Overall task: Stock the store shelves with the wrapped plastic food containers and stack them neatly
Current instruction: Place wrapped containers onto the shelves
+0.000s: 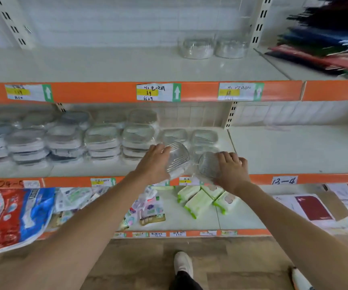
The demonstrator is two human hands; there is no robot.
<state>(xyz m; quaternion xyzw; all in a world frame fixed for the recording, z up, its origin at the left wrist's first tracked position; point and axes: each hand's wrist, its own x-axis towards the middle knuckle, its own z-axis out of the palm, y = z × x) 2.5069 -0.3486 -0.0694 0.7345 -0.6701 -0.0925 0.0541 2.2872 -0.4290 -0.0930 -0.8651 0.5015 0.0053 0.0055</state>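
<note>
Middle shelf (pixel 294 151), near edge; the person reaches in with both hands, each carrying one wrapped container tipped on edge. Left hand (pixel 154 162) grips the left container (pixel 177 156), fingers curled over its near side, ribbed face turned toward the camera; right hand (pixel 231 170) grips the right container (pixel 207 165) the same way, fingers wrapped over its top rim. Both containers sit just above the shelf front, close beside each other, not yet set down.

Behind them, two single containers (pixel 203 137) lie flat; further left, stacks (pixel 137 141) two and three high fill the shelf. Upper shelf holds two clear tubs (pixel 213 48) far right; lower shelf holds green packs (pixel 200 201).

Risks, as judged: the film wrap looks slick, so a tilted container could slide from the fingers over the shelf lip and drop to the floor; the two held containers are near enough to knock together on the way in; set down still tilted, one may rest crooked on the single below and spoil the stack; a left forearm swing could nudge the nearest tall stack.
</note>
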